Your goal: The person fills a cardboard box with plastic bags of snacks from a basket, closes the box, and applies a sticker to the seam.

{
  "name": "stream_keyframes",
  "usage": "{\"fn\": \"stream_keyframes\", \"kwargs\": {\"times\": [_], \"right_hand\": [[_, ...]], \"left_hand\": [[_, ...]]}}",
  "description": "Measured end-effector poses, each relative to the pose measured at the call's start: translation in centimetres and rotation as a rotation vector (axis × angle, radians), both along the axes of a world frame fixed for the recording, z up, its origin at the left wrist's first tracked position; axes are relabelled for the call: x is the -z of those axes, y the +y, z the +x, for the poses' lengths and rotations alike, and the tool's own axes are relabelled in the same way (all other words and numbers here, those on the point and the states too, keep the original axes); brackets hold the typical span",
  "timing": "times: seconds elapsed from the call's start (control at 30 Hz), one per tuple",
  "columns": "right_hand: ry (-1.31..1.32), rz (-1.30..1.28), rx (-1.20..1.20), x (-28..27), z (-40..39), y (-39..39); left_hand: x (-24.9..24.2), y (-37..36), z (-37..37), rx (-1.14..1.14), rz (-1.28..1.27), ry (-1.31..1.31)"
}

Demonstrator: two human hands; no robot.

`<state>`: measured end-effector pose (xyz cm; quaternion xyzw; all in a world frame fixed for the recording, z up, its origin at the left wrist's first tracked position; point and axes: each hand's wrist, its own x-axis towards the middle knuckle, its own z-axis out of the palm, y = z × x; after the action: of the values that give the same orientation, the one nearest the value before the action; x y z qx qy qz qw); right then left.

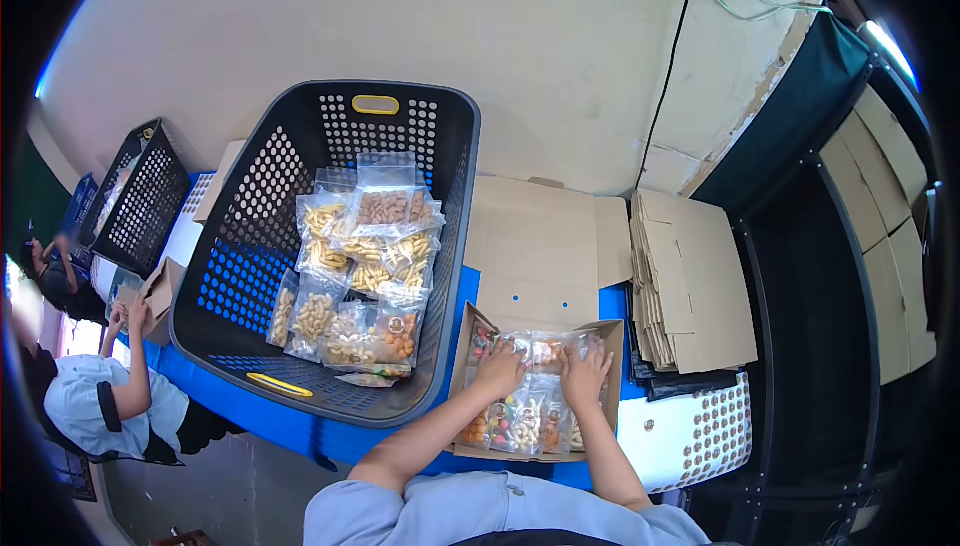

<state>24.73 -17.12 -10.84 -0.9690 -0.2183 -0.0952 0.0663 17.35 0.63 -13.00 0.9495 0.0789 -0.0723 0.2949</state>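
The spread fingers of the left hand (502, 370) and right hand (586, 374) rest on clear plastic snack bags (524, 422) inside an open brown cardboard box (463, 358), between a black perforated plastic basket (456, 181) and stacked flat brown cardboard (705, 281).

A pale grey-blue shirt (450, 506) with short sleeves (345, 514) leaves the forearms (445, 424) bare.

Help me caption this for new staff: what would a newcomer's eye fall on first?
Probably the large black perforated plastic basket left of centre, with clear plastic snack packets piled inside. Next, lower centre, the wearer's bare left hand and right hand lie on clear snack-filled pouches in an open brown cardboard box.
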Motion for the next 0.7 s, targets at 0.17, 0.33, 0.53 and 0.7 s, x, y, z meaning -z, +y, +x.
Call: {"fn": "stream_keyframes", "kwargs": {"times": [0.17,0.33,0.53,0.7], "right_hand": [[0.331,0.006,-0.020,1.6,1.0,-0.6],[0.413,0.499,-0.113,-0.2,1.0,1.2],[0.506,0.807,-0.286,-15.5,-1.6,9.4],[0.259,0.944,-0.665,-24.0,-1.7,14.9]], "left_hand": [[-5.3,-1.4,-0.6,0.066,-0.145,-0.105],[-23.0,-1.7,-5.2,0.389,-0.311,-0.605],[-32.4,4.6,-10.7,0.309,0.025,-0.745],[-36.1,11.0,-8.8,0.067,0.379,-0.661]]}}
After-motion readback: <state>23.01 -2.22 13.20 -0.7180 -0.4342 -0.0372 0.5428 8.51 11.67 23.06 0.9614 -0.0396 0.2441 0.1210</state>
